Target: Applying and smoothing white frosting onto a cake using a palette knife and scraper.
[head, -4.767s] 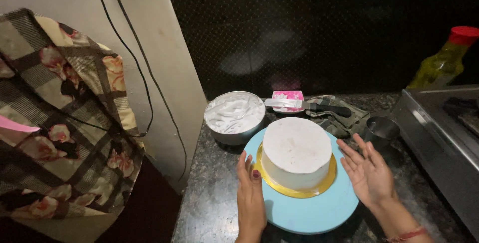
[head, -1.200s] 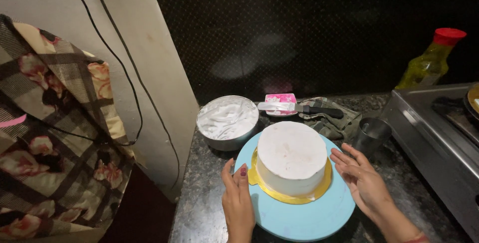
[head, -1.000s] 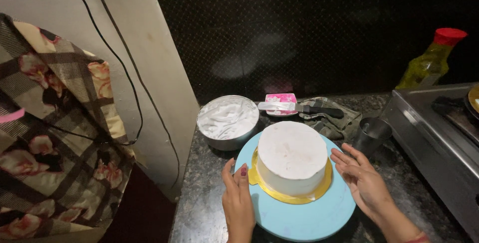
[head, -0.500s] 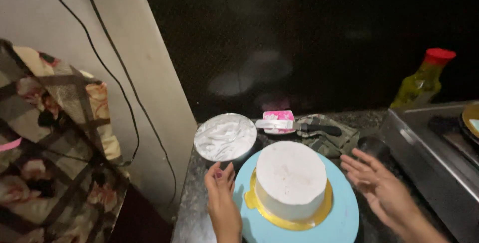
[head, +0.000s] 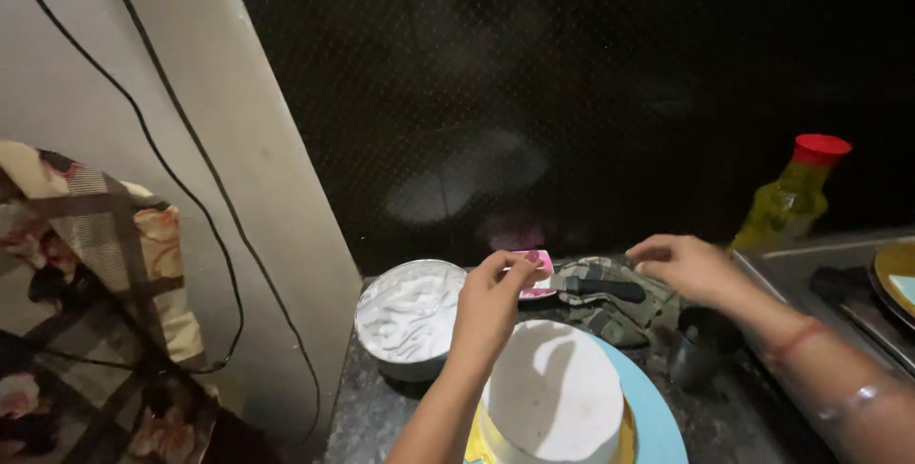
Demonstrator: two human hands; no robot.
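A white frosted cake stands on a gold board on a blue turntable at the bottom centre. My left hand reaches over the cake, its fingertips at a small pink and white object; whether it grips it is unclear. My right hand hovers with curled fingers just above a palette knife with a black handle, holding nothing. The knife lies on a camouflage cloth.
A steel bowl of white cream sits left of the cake by the wall. A dark cup stands right of the cloth. A yellow bottle with a red cap and a stove are at the right. Patterned fabric hangs at the left.
Both hands have left the turntable's sides and moved forward: the left to the pink object, the right over the palette knife. The view has tilted upward.
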